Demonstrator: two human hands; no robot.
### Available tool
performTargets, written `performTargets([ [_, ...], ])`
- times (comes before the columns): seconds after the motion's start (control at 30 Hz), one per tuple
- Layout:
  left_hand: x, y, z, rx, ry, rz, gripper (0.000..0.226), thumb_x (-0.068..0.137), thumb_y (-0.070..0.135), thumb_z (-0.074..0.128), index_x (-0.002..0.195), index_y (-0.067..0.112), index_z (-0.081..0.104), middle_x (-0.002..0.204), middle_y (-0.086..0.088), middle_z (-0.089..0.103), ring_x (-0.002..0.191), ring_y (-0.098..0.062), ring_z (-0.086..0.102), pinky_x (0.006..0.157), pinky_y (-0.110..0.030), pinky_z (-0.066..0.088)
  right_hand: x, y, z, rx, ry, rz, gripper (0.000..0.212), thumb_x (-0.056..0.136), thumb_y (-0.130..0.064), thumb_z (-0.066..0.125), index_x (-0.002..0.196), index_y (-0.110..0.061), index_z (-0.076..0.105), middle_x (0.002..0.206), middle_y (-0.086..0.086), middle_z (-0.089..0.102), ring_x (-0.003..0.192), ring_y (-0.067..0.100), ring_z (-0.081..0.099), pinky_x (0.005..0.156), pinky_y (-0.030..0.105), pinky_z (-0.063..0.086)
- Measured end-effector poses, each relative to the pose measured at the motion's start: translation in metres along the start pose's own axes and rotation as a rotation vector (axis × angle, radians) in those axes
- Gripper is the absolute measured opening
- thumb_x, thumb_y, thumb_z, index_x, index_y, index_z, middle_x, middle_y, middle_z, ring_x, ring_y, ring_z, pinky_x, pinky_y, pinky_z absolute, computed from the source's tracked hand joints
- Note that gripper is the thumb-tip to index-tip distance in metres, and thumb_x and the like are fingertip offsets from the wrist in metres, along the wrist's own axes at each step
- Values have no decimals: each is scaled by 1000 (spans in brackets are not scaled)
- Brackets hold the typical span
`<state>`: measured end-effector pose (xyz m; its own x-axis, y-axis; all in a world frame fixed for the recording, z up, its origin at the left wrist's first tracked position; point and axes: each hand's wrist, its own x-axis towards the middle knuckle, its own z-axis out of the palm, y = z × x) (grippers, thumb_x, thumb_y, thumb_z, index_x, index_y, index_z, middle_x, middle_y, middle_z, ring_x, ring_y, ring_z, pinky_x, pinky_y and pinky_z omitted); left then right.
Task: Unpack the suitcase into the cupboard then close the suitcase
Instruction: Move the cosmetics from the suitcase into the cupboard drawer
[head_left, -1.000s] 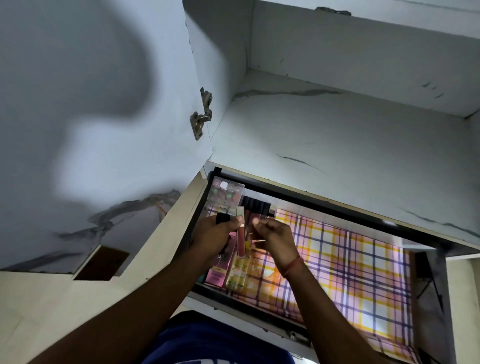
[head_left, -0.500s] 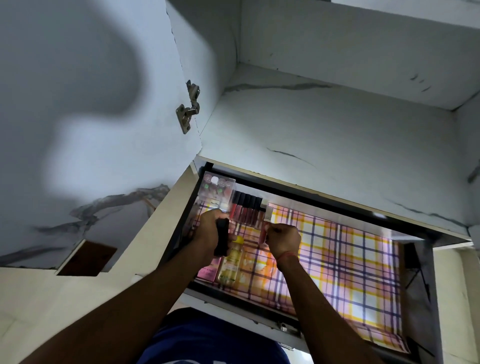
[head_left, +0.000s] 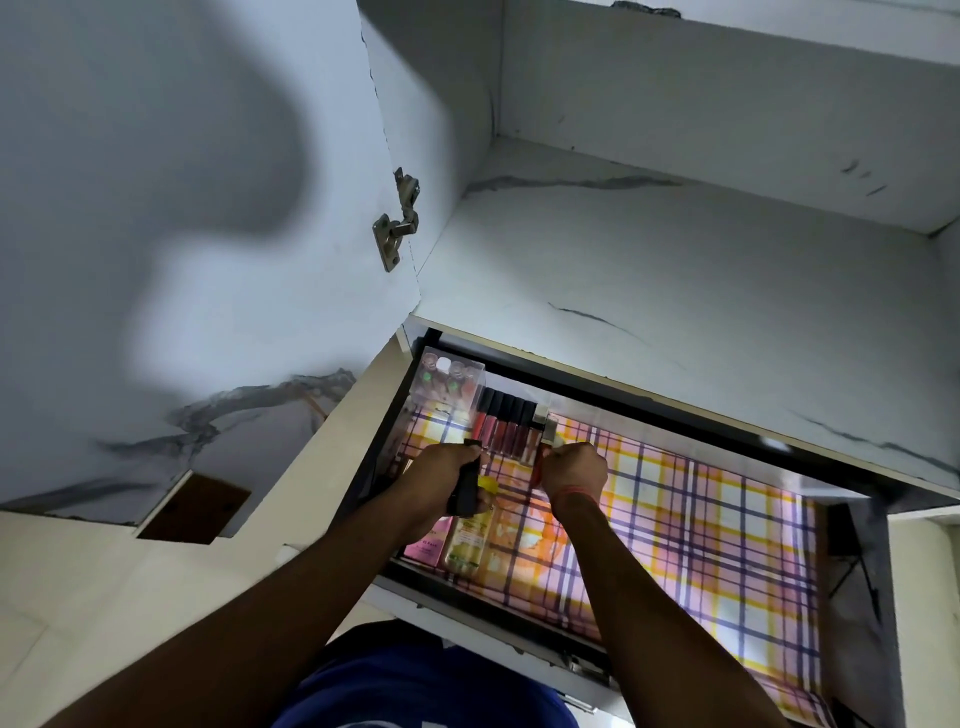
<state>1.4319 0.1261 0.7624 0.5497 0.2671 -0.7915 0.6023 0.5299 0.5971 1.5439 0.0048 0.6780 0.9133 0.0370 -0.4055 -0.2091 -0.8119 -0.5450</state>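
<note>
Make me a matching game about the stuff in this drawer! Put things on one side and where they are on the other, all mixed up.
Things:
1. clear nail polish box
2. row of lip gloss tubes
3. yellow-capped bottle
4. pink box

Places:
A. front left corner of the drawer
B. lying beside the pink box, on its right
C. back left corner of the drawer
D. along the back, right of the clear box

Pairs: 1-C, 2-D, 3-B, 4-A
</note>
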Motion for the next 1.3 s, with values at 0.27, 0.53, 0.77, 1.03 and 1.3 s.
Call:
performTargets([
  [0.27, 0, -2, 0, 131, 34, 106, 13, 94, 19, 60, 97, 6, 63, 100, -17, 67, 92, -29, 66, 75, -34, 56, 12, 1, -3, 8, -33, -52, 25, 89, -18, 60, 72, -5, 74, 64, 8, 66, 69, 25, 63, 65, 20, 38],
  [0.53, 21, -3, 7, 192, 108, 117, 32, 85, 22, 72, 107, 0, 68, 103, -14, 72, 101, -31, 67, 85, -41, 54, -22, 1, -28, 589, -351, -34, 23, 90, -9, 60, 70, -7, 72, 65, 9, 66, 62, 19, 61, 59, 26, 50],
  [0.77, 42, -7, 30, 162, 116, 131, 14, 84, 14, 74, 74, 6, 68, 66, -9, 67, 56, -18, 65, 53, -23, 52, -47, 8, -32, 726, -457, -79, 9, 85, 6, 66, 93, 2, 66, 84, 13, 67, 74, 22, 65, 64, 28, 57],
  [1.03, 49, 9, 52, 280, 100, -139, 46, 93, 35, 49, 111, -6, 60, 108, -22, 65, 95, -38, 64, 77, -36, 53, -5, 33, -23, 586, -216, 98, 7, 82, -2, 70, 84, -8, 71, 90, 12, 72, 86, 27, 68, 79, 40, 58],
  [1.3, 69, 14, 67, 702, 11, -35, 54, 101, 41, 32, 82, 1, 63, 80, -13, 62, 62, -23, 56, 59, -31, 48, 24, 35, -15, 226, -12, 31, 16, 85, -18, 70, 96, -8, 75, 100, 9, 73, 97, 26, 65, 86, 31, 50],
])
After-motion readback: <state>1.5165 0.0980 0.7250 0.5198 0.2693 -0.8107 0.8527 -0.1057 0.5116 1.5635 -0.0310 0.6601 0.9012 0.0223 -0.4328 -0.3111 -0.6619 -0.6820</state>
